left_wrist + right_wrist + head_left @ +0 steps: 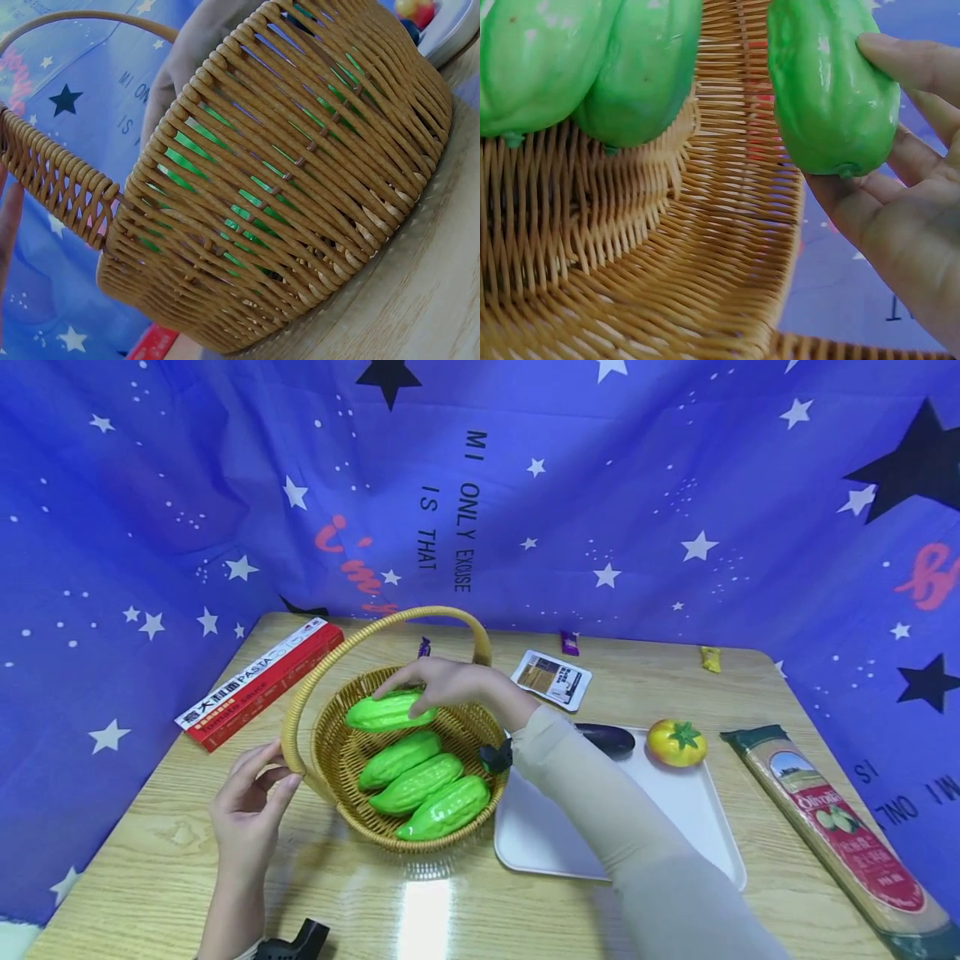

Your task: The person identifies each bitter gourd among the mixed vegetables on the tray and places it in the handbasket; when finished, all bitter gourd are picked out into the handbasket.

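A wicker basket (347,777) with a tall arched handle (360,637) stands on the table. Inside it, three glossy green bitter melons (420,785) lie side by side, slanting. Another bitter melon (832,90) is held by my right hand (461,683) over the far left part of the basket, thumb on one side and fingers on the other in the right wrist view. At the left base of the handle, my left hand (251,793) pinches the wicker between thumb and fingers. Through the weave in the left wrist view, patches of green show.
Right of the basket, a white tray (540,835) bears an eggplant (609,740) and a yellow-red tomato (675,743). A red pasta box (262,685) lies at left, a pasta bag (840,835) at right. Behind are a flat packet (551,679) and small wrapped candies (570,643).
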Demonstrator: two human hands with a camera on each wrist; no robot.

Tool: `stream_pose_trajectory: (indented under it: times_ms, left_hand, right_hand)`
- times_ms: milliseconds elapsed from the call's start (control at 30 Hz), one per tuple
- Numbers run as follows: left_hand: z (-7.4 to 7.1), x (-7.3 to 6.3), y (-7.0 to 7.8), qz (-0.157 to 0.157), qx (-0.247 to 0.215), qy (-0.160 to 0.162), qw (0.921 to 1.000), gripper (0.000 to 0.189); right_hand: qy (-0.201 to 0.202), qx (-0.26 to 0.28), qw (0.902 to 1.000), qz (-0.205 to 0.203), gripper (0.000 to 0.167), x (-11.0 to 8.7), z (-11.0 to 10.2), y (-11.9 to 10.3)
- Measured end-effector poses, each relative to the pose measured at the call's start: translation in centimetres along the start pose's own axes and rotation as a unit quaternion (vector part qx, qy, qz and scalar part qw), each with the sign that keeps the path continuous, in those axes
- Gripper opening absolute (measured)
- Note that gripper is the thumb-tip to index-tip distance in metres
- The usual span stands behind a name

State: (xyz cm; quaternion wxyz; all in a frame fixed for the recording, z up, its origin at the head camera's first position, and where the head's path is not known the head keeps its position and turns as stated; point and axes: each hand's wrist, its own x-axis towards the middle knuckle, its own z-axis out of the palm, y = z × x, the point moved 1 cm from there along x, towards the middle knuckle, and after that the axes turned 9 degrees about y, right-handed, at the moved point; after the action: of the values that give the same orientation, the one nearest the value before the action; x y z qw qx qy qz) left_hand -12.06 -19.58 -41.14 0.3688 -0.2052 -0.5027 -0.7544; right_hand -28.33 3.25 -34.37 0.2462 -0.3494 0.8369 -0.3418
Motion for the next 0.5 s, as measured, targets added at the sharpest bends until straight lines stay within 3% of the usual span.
stream_pose_trajectory:
  times_ms: [500]
  left_hand:
    - [-0.3,0.1,-0.2,-0.005,0.011,0.001,0.9999,0.039]
  right_hand:
    - [-0.023,0.012,0.9994,-0.022,0.056,2.7,1.0,2.3]
